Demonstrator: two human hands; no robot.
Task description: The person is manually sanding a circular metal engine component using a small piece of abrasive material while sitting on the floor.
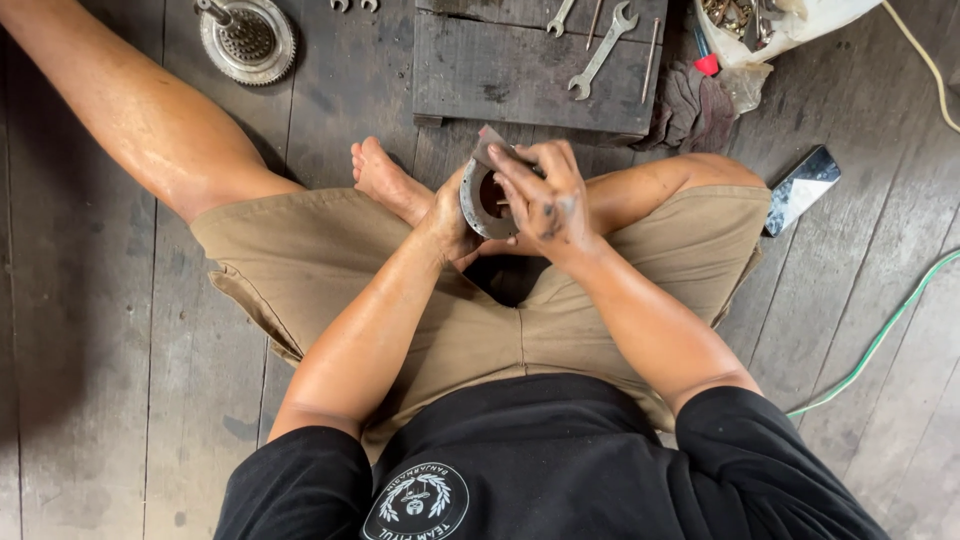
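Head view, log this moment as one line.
left hand cups round grey metal ring part | right hand presses grey sandpaper scrap on it

The floor [120, 330] is made of wide, weathered grey planks running away from the camera, with dark gaps between the boards and a worn, stained surface. A low dark wooden board [530, 70] lies on it at the top, raised slightly above the planks. A green cable [880, 335] curves across the boards at the right, and a pale cord [925, 60] runs in the upper right corner. Soft, even daylight falls across everything, with faint shadows.
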